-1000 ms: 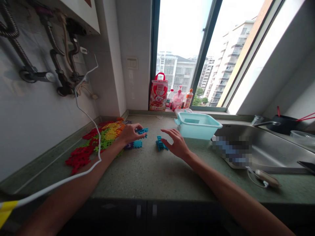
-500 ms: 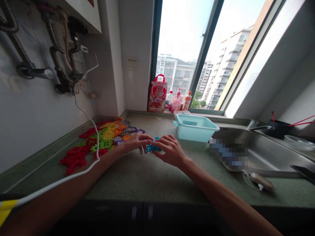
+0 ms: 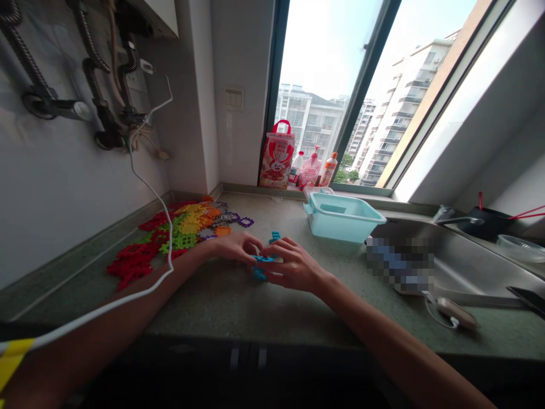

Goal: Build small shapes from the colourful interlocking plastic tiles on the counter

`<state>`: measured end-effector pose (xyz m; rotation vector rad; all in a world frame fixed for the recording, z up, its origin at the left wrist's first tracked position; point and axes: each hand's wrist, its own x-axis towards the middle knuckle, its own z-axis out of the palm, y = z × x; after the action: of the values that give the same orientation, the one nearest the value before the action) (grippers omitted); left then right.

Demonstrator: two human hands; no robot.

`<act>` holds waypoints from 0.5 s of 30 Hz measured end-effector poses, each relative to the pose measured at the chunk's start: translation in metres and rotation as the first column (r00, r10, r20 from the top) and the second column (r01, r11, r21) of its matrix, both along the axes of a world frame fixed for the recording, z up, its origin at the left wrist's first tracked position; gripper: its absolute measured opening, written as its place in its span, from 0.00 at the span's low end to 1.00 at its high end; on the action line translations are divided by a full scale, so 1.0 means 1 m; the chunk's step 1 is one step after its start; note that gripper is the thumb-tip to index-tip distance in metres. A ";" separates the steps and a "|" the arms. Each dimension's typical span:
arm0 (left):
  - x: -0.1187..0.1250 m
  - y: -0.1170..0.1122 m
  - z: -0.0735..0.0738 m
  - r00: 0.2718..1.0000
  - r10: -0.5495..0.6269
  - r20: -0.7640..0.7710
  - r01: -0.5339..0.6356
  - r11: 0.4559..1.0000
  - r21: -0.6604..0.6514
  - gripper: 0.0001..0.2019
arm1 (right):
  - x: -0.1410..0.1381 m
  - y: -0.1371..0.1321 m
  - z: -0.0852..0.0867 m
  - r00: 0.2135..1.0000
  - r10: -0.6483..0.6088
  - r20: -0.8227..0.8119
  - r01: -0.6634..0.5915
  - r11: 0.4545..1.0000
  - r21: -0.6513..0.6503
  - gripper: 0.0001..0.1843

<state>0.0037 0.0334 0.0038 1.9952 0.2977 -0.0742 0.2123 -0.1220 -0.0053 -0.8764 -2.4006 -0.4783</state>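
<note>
Blue interlocking plastic pieces [image 3: 264,259] sit between my two hands above the counter. My left hand [image 3: 238,247] pinches their left side with thumb and fingers. From the right, my right hand [image 3: 293,266] closes on the same pieces, its fingers covering much of them. Blue toothed parts show above the right fingers and below the fingertips; whether they are all joined, I cannot tell. Left of my hands, beyond the left forearm, lies a pile of red, green, yellow, orange, grey and purple interlocking pieces [image 3: 191,222].
A white cable [image 3: 171,244] hangs across the left side, over my left forearm. A light teal tub [image 3: 347,222] stands at the back right beside the steel sink [image 3: 468,267]. A blurred-out object and a power bank [image 3: 457,313] lie near the sink. Bottles [image 3: 310,169] line the windowsill.
The blue pieces have turned between my hands, and parts now show above and below the fingers. The camera view has shifted slightly; the pile and tub look unmoved.
</note>
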 end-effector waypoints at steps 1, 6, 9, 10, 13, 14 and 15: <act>-0.001 0.000 0.000 1.000 -0.011 -0.003 0.011 0.999 0.035 0.23 | -0.003 -0.001 0.000 0.999 0.022 -0.029 -0.022 1.000 -0.007 0.13; -0.004 0.001 0.006 0.999 -0.021 0.043 0.007 0.956 0.293 0.16 | -0.003 -0.005 -0.004 0.977 0.007 -0.212 -0.053 0.976 -0.212 0.06; -0.006 0.000 0.008 0.999 0.007 0.037 -0.023 0.900 0.436 0.13 | 0.003 -0.004 -0.010 0.947 -0.104 -0.304 -0.002 0.944 -0.330 0.01; -0.007 0.000 0.008 0.999 0.020 0.033 -0.034 0.880 0.474 0.12 | 0.004 -0.003 -0.011 0.936 -0.136 -0.324 0.013 0.934 -0.357 0.02; -0.008 0.000 0.007 0.998 0.034 0.047 -0.053 0.854 0.517 0.12 | 0.006 -0.001 -0.011 0.938 -0.160 -0.309 0.026 0.918 -0.395 0.05; -0.007 0.000 0.007 0.998 0.027 0.057 -0.052 0.856 0.514 0.13 | 0.005 -0.001 -0.011 0.947 -0.148 -0.286 0.024 0.918 -0.397 0.05; -0.007 -0.001 0.006 0.997 0.017 0.069 -0.050 0.859 0.510 0.14 | 0.004 -0.001 -0.009 0.955 -0.134 -0.264 0.020 0.918 -0.396 0.07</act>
<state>-0.0033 0.0327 0.0100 2.5169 0.3368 0.1015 0.2167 -0.1233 -0.0147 -1.1290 -2.2266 0.1086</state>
